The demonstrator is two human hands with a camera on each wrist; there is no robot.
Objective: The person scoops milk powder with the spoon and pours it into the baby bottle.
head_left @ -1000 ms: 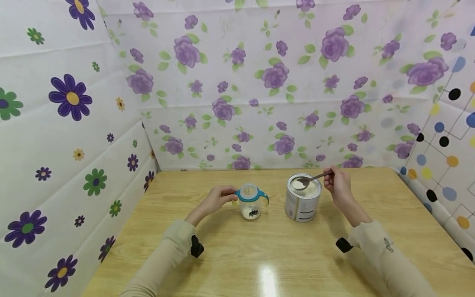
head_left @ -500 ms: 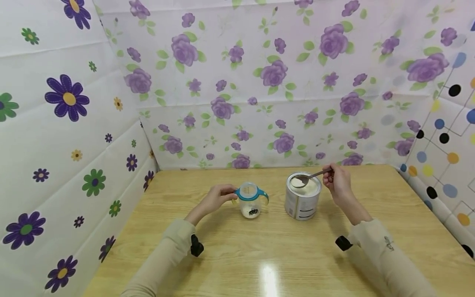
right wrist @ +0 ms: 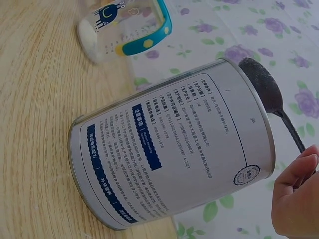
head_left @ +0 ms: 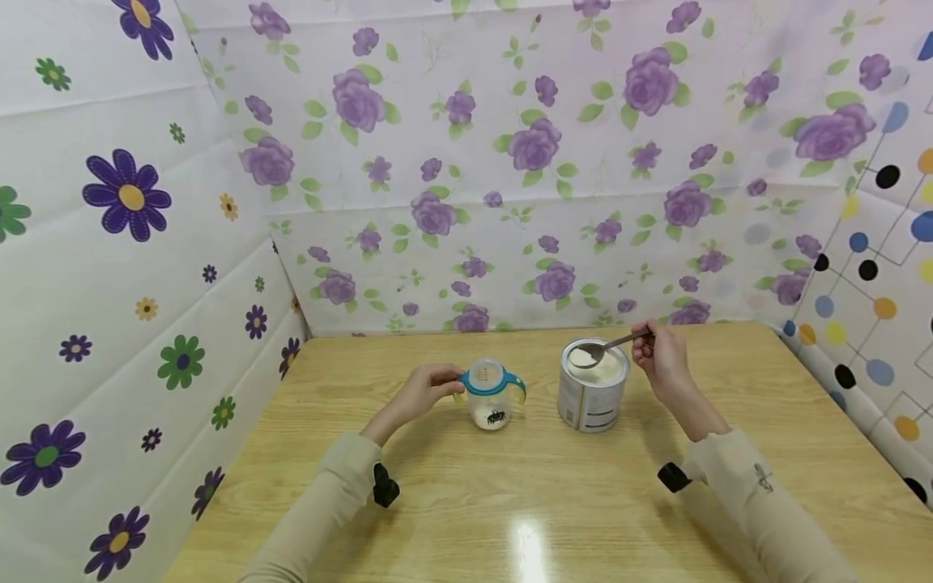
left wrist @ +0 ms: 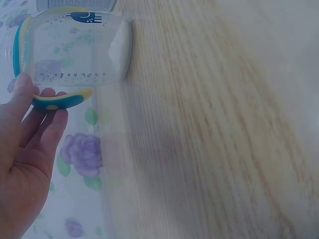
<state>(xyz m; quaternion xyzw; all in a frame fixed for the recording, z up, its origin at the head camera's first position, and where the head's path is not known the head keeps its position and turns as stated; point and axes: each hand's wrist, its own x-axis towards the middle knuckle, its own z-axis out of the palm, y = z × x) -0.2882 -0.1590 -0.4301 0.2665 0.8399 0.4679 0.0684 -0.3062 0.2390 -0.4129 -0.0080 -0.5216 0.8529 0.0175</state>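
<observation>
My left hand holds the left handle of a clear baby bottle with a blue collar, standing upright on the table. In the left wrist view, thumb and fingers pinch the teal and yellow handle, and white powder lies at the bottom of the bottle. To its right stands an open tin of pale milk powder. With thumb and fingers my right hand grips a dark spoon by its handle. The spoon's bowl, with white powder in it, is over the tin's mouth; the right wrist view shows its underside beside the rim.
A pale wooden table bears everything. Behind it hangs a floral cloth, with patterned cloths at the left and right sides too. Each wrist carries a black camera mount.
The head view has shifted slightly. Both hands keep their holds, the bottle and tin stay put, and the loaded spoon remains over the tin with hardly any motion.
</observation>
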